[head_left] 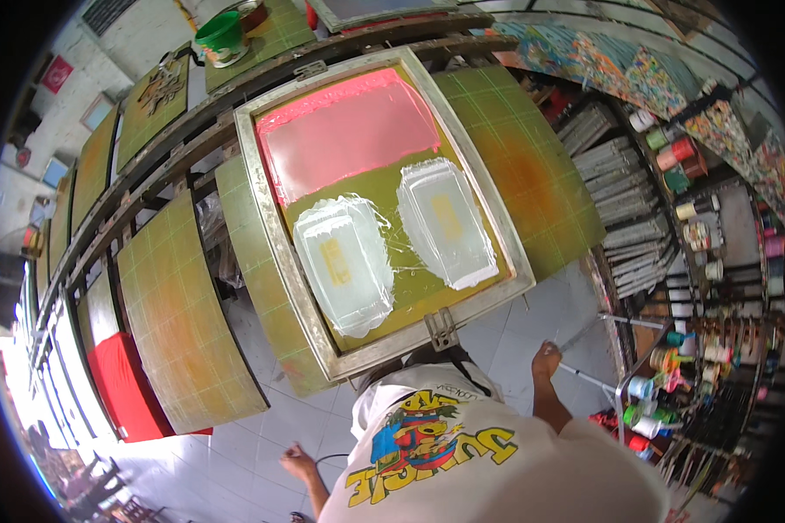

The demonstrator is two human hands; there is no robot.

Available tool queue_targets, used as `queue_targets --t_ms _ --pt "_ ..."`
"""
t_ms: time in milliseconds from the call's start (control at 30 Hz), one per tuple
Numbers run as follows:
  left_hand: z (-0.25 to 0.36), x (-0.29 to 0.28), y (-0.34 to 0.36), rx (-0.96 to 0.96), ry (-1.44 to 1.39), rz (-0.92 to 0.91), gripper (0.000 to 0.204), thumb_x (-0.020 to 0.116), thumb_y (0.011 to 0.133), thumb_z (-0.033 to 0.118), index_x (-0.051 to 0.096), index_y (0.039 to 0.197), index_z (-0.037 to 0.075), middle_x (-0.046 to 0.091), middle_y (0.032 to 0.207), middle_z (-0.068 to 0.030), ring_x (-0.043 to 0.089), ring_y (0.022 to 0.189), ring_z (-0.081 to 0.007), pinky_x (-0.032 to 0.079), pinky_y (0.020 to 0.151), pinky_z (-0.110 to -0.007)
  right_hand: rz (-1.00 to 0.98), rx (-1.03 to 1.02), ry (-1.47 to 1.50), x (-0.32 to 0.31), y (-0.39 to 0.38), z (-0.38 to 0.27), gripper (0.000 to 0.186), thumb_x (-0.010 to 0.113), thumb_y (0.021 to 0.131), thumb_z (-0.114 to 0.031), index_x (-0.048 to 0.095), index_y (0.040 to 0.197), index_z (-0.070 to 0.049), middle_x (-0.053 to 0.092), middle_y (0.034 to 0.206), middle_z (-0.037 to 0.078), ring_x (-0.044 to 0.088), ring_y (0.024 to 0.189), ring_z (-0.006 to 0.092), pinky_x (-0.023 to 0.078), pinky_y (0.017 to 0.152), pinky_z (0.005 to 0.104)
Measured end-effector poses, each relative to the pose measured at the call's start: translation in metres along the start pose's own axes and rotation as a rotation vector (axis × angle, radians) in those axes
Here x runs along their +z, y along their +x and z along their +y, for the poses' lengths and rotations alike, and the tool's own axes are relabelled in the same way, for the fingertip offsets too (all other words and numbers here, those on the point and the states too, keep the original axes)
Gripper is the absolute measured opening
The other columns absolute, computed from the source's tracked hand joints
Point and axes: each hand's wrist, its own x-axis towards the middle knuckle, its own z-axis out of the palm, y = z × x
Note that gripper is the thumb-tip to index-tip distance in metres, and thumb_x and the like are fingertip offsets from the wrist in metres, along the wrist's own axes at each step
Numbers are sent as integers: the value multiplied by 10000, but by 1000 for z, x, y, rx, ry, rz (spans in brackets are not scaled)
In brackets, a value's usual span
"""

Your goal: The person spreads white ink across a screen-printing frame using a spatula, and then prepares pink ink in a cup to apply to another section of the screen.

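Observation:
A framed printing screen point(516, 237) lies flat over a printing table in front of me. Pink ink point(349, 131) spreads across the far part of its mesh. Nearer are two white ink patches, a left one point(351, 292) and a right one point(452, 240), each round a pale rectangle with a small yellowish mark. A metal hinge clamp point(442, 329) sits on the near frame edge. My left hand point(299, 462) hangs low at my side, fingers loosely apart, holding nothing I can see. Out to the right, my right hand point(547, 359) is curled closed, apart from the screen, nothing visible in it.
Greenish printing boards point(179, 314) line the rails point(183, 157) to the left, one with red cloth point(126, 388). Another board point(523, 166) lies right of the screen. A green bucket point(221, 39) stands at the back. Stacked frames point(624, 218) and a metal-framed rack point(621, 405) with paint pots fill the right.

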Motion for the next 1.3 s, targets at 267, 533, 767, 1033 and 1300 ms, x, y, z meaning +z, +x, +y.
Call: queue_targets --t_ms 267,533,767,1033,1300 --pt "37 95 5 339 347 -158 472 666 820 135 691 1286 67 602 1315 -362 619 1214 -438 522 1005 -454 -373 290 34 -11 -81 -13 722 575 971 -585 581 1406 -8 559 1404 322 528 1322 463 421 1144 481" --pt "187 172 80 828 867 -1148 922 746 831 370 276 1579 108 529 1438 -330 577 1312 -365 480 1078 -374 11 287 477 -52 -84 17 515 627 1000 -450 661 1312 -42 634 1255 261 672 1067 389 532 967 441" --pt "323 211 -31 1116 987 -1093 925 696 855 639 479 1472 -14 621 1382 -264 625 1269 -305 476 1083 -365 154 391 561 -95 -186 160 460 638 997 -430 698 1237 -43 671 1186 213 710 947 314 563 880 416" --pt "431 254 -328 1761 1289 -1033 748 513 938 753 795 973 61 770 951 -170 736 947 -310 536 871 -433 478 804 450 -156 -285 335 479 705 969 -373 624 1331 -70 630 1204 152 696 925 286 564 797 414" --pt "420 382 -628 2130 1442 -1219 548 529 977 570 765 1061 83 751 1045 -212 713 1023 -373 527 931 -468 750 937 450 -234 -248 462 422 681 992 -360 665 1270 -44 647 1158 156 673 901 274 560 745 388"
